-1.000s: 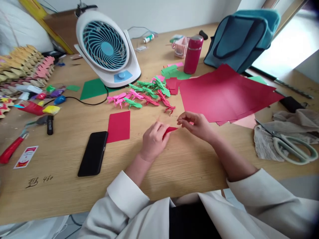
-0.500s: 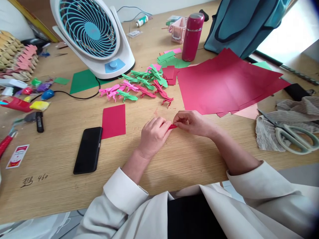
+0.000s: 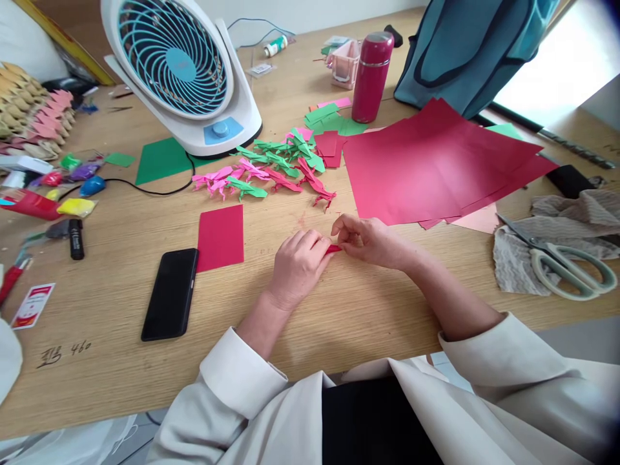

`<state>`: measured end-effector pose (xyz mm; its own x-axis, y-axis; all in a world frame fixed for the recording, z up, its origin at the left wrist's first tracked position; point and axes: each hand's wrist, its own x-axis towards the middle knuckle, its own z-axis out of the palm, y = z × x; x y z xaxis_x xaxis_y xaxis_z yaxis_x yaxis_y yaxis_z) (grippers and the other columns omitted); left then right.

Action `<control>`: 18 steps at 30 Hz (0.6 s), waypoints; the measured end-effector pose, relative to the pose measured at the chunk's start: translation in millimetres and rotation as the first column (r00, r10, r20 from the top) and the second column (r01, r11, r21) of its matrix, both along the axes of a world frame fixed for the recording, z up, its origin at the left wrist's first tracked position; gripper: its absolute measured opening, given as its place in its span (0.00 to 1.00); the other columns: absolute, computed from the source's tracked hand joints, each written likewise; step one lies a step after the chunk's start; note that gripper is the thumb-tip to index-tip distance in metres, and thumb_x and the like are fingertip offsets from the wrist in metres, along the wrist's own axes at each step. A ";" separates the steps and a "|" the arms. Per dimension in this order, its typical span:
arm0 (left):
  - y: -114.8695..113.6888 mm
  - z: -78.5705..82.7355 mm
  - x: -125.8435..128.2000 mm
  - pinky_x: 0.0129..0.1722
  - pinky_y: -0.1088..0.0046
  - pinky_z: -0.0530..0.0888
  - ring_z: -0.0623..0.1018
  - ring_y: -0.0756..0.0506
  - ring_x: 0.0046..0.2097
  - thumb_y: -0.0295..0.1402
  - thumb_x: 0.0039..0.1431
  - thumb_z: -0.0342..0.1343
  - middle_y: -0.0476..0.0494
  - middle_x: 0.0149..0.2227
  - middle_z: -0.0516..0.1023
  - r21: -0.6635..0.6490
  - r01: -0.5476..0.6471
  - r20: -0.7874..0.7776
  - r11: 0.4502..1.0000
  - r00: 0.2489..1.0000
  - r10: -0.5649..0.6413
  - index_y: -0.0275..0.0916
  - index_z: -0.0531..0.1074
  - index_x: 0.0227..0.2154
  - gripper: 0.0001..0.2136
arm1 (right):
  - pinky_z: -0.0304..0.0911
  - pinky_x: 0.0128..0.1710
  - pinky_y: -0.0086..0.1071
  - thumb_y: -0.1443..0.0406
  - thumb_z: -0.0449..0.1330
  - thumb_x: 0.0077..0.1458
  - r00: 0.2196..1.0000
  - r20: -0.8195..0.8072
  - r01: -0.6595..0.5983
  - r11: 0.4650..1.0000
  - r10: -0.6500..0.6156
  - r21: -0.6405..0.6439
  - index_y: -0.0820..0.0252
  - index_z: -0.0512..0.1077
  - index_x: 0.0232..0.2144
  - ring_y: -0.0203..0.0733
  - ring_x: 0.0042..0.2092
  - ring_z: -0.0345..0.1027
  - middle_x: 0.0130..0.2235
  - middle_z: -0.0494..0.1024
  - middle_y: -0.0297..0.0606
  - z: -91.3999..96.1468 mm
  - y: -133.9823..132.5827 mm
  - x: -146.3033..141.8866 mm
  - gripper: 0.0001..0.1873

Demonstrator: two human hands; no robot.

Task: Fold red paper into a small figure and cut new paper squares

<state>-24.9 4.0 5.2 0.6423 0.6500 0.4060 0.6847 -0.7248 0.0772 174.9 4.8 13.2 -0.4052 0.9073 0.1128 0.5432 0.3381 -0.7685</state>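
Less red paper (in the left hand) shows than before.

A bare stretch of counter opens nearest the body, between the forearms; another lane runs between the phone and left forearm. Folded red paper fills the small gap between left hand and right hand. Past a narrow bare band ahead, figures crowd the way, the fan rising behind. Sheets spread forward-right, with bottle and bag standing beyond. Scissors and cloth obstruct the right.
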 end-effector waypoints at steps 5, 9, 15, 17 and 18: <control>-0.7 -1.3 0.2 0.39 0.68 0.68 0.74 0.43 0.40 0.37 0.64 0.53 0.44 0.36 0.76 -0.024 0.003 0.014 1.000 1.000 -0.003 0.39 0.74 0.38 0.08 | 0.53 0.28 0.25 0.74 0.53 0.52 0.995 0.100 -0.023 0.997 0.016 0.070 0.59 0.65 0.41 0.33 0.26 0.60 0.26 0.70 0.28 -4.1 0.0 0.8 0.13; -0.3 -3.1 -0.5 0.41 0.69 0.69 0.74 0.44 0.40 0.34 0.64 0.54 0.44 0.35 0.76 -0.088 -0.036 0.115 0.995 0.992 0.046 0.39 0.74 0.38 0.06 | 0.55 0.31 0.27 0.74 0.51 0.54 0.998 0.059 -0.020 0.997 0.016 0.074 0.60 0.68 0.41 0.35 0.29 0.63 0.29 0.73 0.32 -2.7 0.1 3.9 0.13; 1.2 -4.3 -0.9 0.41 0.71 0.71 0.75 0.46 0.40 0.31 0.63 0.55 0.45 0.35 0.75 -0.207 -0.077 0.346 0.975 0.927 0.147 0.40 0.74 0.37 0.04 | 0.59 0.32 0.28 0.69 0.56 0.55 0.994 -0.102 0.023 1.000 -0.025 -0.019 0.60 0.72 0.36 0.36 0.31 0.65 0.31 0.74 0.34 0.5 -0.2 0.4 0.06; 0.6 -3.7 -0.5 0.41 0.72 0.71 0.75 0.47 0.40 0.31 0.63 0.55 0.45 0.35 0.75 -0.215 -0.081 0.383 0.973 0.910 0.160 0.40 0.74 0.36 0.03 | 0.60 0.33 0.28 0.67 0.58 0.54 0.985 -0.163 0.057 0.998 -0.062 -0.033 0.60 0.73 0.35 0.36 0.32 0.66 0.31 0.74 0.34 -2.7 -0.5 -3.1 0.05; 0.0 -3.3 -0.2 0.41 0.72 0.71 0.75 0.47 0.40 0.32 0.63 0.56 0.45 0.35 0.75 -0.213 -0.083 0.395 0.974 0.904 0.163 0.40 0.74 0.36 0.04 | 0.61 0.34 0.29 0.67 0.59 0.54 0.978 -0.195 0.071 0.996 -0.078 -0.045 0.60 0.73 0.34 0.36 0.32 0.66 0.31 0.74 0.34 -4.7 -0.8 -4.9 0.04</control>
<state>-25.1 4.0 1.9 0.3566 0.8024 0.4784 0.6466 -0.5816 0.4935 170.0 4.1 8.5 -0.3094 0.9392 0.1490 0.4027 0.2714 -0.8742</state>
